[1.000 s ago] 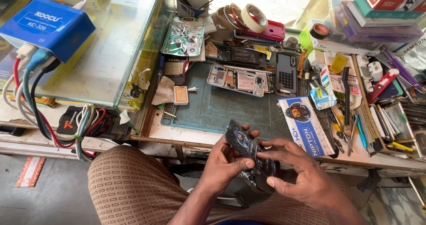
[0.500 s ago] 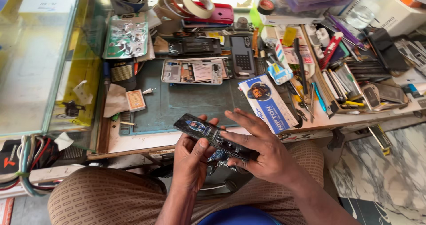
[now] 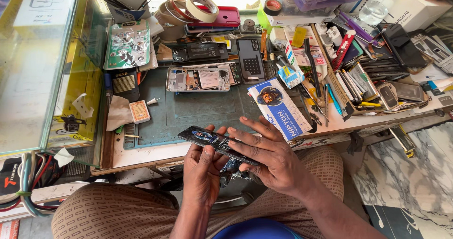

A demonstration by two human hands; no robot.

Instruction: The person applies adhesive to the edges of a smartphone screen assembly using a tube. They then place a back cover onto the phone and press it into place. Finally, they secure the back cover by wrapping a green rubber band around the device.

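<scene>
— Start at the left. What's there?

— A glass display case fills the left side, with a bundle of coloured cables below it. Just right of the case, on the workbench, lie a silvery foil packet, a small orange box and a crumpled bit of paper.

— And in the middle?

— A dark green work mat carries an opened phone with its insides showing. Behind it sit rolls of tape and a red phone case. A dark keypad part lies just right of the opened phone.

— Where are the hands?

— Below the bench edge, over the person's lap. The left hand grips a dark slim phone from underneath, thumb pressed on its top face. The right hand lies over the phone's right end, fingers spread and flat across it, palm curled around the far edge. The phone is tilted, its left end higher and close to the mat's front edge. Something shiny and bluish shows just beneath the phone, too hidden to tell what it is.

— Further right?

— A blue and white packet lies just beyond the right hand's fingertips. Past it, screwdrivers and tweezers lie scattered, then stacked phones and screens, with a marble floor below.
</scene>
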